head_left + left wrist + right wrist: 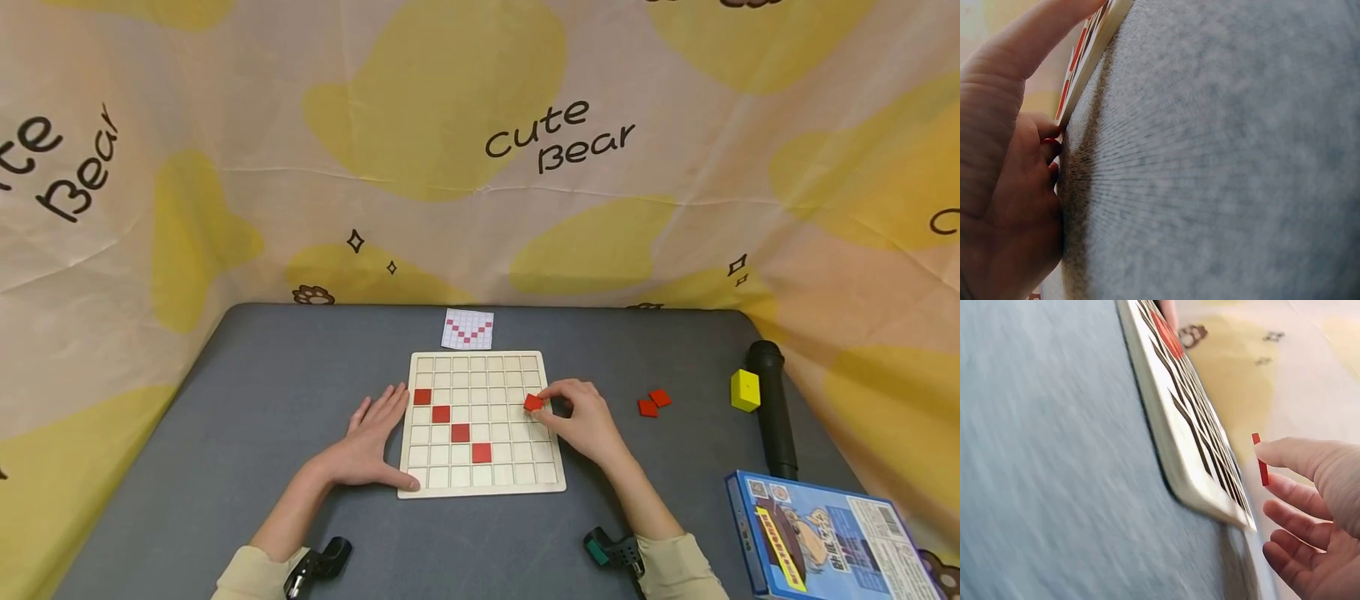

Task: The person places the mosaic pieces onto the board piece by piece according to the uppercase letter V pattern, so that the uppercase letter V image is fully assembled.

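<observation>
The left hand (365,454) lay spread out against the left edge of the board (497,414). The right hand (583,419) pinched a red tile (533,403) over the board's right side. Four tiles (460,433) made a slanted line on the board; two loose tiles (647,408) lay on the table (225,467).

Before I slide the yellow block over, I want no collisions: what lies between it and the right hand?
In the head view, two red tiles lie on the gray table between the right hand and the yellow block.

Beige sleeves (678,567); black wrist cameras (333,557), right with green patch (597,551).
</observation>
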The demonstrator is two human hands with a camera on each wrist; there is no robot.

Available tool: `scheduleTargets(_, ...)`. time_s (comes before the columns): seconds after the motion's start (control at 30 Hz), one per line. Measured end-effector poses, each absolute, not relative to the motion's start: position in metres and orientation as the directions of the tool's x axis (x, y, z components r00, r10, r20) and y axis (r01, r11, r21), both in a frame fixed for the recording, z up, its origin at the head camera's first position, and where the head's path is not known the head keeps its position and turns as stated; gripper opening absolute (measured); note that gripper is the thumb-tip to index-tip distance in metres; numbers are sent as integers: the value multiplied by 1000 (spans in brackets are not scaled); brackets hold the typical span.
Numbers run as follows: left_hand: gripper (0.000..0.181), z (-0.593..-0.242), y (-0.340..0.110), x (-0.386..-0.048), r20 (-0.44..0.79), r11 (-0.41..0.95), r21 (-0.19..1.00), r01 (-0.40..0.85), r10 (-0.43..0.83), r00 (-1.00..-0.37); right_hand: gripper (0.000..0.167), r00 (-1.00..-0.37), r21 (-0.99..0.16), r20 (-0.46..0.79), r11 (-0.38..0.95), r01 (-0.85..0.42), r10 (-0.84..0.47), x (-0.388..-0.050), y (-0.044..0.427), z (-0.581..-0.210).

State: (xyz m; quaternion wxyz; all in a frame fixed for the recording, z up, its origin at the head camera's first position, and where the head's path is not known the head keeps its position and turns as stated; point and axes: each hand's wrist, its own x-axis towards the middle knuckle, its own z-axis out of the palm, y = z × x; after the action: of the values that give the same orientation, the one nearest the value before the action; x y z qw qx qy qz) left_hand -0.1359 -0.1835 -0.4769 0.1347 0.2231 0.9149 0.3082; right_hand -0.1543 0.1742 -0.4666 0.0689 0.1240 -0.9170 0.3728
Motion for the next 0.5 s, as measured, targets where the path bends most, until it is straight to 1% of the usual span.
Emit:
scheduleTargets(0.27, 133, -477, -183, -136, -107, 711, 622, 328, 491, -864, 20, -923, -660, 200, 651, -375, -328, -146, 149, -470)
scheduleTargets(0.5, 133, -476, -184, -135, -108, 711, 623, 326, 490, -865, 21, -891, -621, 221, 647, -441, -395, -143, 140, -473)
